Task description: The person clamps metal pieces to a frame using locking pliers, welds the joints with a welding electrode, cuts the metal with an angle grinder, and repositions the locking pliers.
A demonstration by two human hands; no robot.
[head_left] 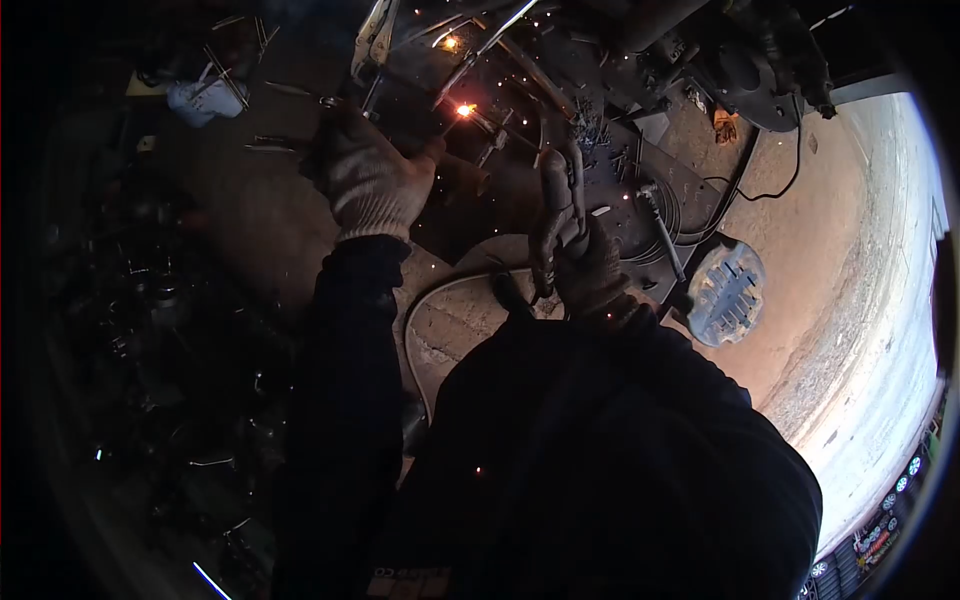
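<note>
My right hand [590,270], in a knitted work glove, is closed round a dark welding electrode holder [560,195]. Left of the holder, a bright orange welding spot [465,109] glows on small metal pieces [495,140] and throws sparks. My left hand [375,185], in a light grey knitted glove, is just left of the glow. Its thumb points toward the work; the other fingers curl at the lower end of a tan metal piece [373,40]. What they grip is too dark to make out.
A dark metal work surface [690,190] carries coiled wire, a hammer-like tool [660,230] and scraps. Right of it stands a pale round stool or lid with slots [728,292]. A cable [410,325] loops below. A whitish cloth [207,100] and thin rods lie upper left.
</note>
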